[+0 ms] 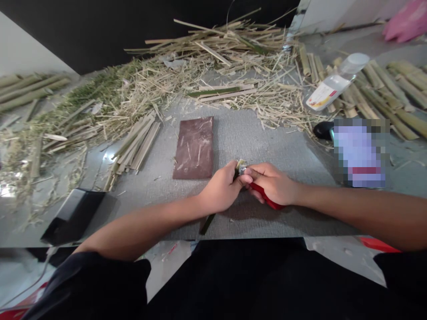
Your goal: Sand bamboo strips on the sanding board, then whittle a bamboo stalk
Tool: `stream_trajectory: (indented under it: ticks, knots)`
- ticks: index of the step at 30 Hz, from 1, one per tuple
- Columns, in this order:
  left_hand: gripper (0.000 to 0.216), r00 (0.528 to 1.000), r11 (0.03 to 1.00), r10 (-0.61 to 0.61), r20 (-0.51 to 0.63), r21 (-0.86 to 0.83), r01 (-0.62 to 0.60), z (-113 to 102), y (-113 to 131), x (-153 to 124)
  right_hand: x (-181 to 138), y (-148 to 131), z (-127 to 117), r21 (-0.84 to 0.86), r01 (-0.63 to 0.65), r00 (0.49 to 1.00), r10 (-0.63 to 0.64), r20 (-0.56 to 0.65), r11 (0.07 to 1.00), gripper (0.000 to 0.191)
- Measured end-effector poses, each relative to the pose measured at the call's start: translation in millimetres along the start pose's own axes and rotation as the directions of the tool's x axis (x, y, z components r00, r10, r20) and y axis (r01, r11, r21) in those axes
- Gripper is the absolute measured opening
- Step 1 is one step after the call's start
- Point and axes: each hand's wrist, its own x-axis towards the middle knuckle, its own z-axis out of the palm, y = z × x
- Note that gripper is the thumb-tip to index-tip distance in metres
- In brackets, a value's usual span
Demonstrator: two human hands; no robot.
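In the head view, my only feed, I have both hands low in the middle of the frame, drawn together so the fingers meet. The left hand [220, 192] is closed around a green strip [207, 224]; the right hand [273, 184] grips a red-handled tool [267, 196], whose metal end sits against the strip where the fingers meet. I can't make out the contact itself, since fingers cover most of it.

As for progress, I judge the work to be partway along. A bundle of split strips [139, 143] lies left of centre, and shavings [150, 91] spread across the upper left and top centre of the desk [273, 133]. I count 1 strip in hand, apparently unfinished. Thick cut pieces [376, 91] at the upper right look unsplit, as do the poles [31, 91] at the upper left.

The strip's long axis seems to run steeply, from its dark end at the bottom centre, under the left hand, to a pale tip pointing up and right. The tool lies across that line, its handle slanting from lower right to upper left. A brown pad [194, 149] lies just above the left hand, untouched.
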Motion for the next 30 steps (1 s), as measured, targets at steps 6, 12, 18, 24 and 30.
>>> stream_trajectory:
  ticks: [6,12,18,24,30]
  knots:
    - [0.053,1.0,0.998,0.022,-0.003,-0.064,-0.022,-4,-4,4,2,-2,-6,0.019,0.023,0.998,-0.024,0.052,1.0,0.049]
    - [0.057,0.999,0.991,0.046,0.028,-0.126,-0.042,-3,-5,3,9,-13,-23,0.003,-0.142,0.931,0.133,0.339,0.99,0.05]
    - [0.054,0.996,0.991,0.078,0.037,-0.11,-0.074,-2,-8,3,12,-14,-27,0.028,-0.204,0.907,0.178,0.382,0.979,0.044]
    - [0.048,0.995,0.992,0.075,0.07,-0.104,-0.067,-3,-8,4,6,-9,-13,-0.045,-0.042,0.979,0.051,0.197,0.998,0.05]
    - [0.048,0.997,0.997,0.043,0.067,-0.069,-0.039,-4,-5,6,2,0,-3,-0.023,0.015,0.998,-0.013,0.055,1.0,0.051]
